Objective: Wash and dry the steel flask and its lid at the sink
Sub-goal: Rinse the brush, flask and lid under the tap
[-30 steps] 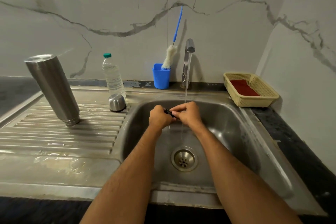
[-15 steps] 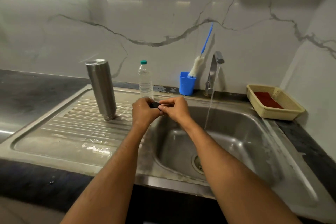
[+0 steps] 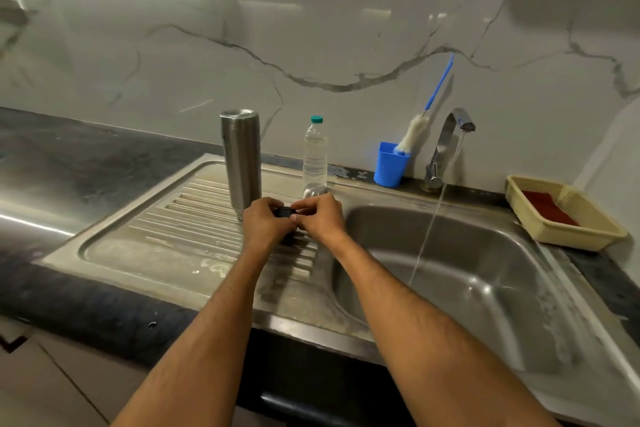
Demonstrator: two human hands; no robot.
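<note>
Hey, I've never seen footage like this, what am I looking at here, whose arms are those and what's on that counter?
There is no machine here. A person wears a camera on the head, looking forward and down, so the two bare arms reaching in from the bottom are that person's own.

The left hand and right hand meet over the ribbed draining board and together pinch a small black part; it is too small to tell exactly what it is.

On the draining board the steel flask stands upside down, with a clear plastic bottle to its right and a small steel cap peeking out just behind the hands.

To the right is the sink basin, with the tap running into it. Behind it, a blue cup holds a bottle brush, and a yellow basket holds a red cloth.
</note>
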